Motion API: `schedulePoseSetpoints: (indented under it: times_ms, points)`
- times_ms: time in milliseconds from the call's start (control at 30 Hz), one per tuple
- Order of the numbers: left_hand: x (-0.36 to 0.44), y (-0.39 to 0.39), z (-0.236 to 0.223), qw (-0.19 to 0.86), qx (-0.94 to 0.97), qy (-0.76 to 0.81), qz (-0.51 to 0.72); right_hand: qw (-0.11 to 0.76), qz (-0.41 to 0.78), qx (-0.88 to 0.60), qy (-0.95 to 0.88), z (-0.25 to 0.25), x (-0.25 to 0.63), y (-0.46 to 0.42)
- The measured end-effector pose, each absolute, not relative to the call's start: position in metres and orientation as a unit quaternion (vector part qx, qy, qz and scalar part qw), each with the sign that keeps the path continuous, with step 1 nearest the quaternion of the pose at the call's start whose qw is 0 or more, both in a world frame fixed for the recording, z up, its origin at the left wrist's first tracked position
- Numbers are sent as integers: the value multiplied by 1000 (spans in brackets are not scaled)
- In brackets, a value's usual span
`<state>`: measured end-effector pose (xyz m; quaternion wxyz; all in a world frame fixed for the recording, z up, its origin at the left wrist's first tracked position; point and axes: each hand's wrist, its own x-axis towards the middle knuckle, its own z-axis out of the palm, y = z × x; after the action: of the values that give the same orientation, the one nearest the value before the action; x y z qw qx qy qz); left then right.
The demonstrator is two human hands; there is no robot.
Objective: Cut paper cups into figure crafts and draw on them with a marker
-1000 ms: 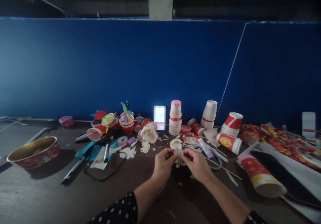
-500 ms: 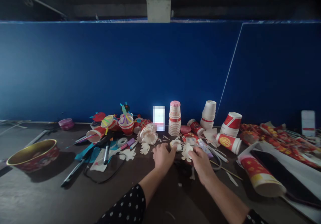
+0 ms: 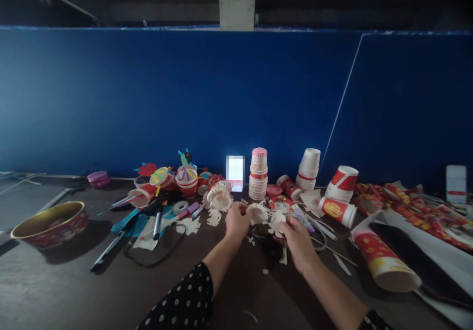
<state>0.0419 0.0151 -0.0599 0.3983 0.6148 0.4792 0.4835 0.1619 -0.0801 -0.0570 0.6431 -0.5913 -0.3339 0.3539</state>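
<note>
My left hand (image 3: 237,221) grips a frilled white paper piece (image 3: 259,214); my right hand (image 3: 297,237) pinches a flat paper cutout (image 3: 276,222).

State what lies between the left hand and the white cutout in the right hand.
In the head view, a white frilled piece lies between the left hand and the white cutout.

The left hand (image 3: 237,222) grips a frilled white piece (image 3: 259,214); the right hand (image 3: 298,239) pinches a pale cutout (image 3: 275,222).
</note>
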Motion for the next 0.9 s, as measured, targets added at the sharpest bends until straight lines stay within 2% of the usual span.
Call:
schedulePoseSetpoints:
  times_ms: [133,333,533,900]
  points:
    - [35,21,-52,486,560,437,509,609,329,-613,-380,-53,159,-85]
    - [30,19,-42,547,523,419,502,547,326,-607,-476,-48,146,-92]
    - [34,15,-41,626,484,404,460,520,343,-606,-493,-54,141,-91]
    - [22,13,-14,666,498,440,338,498,328,-617,-513,-58,142,-89]
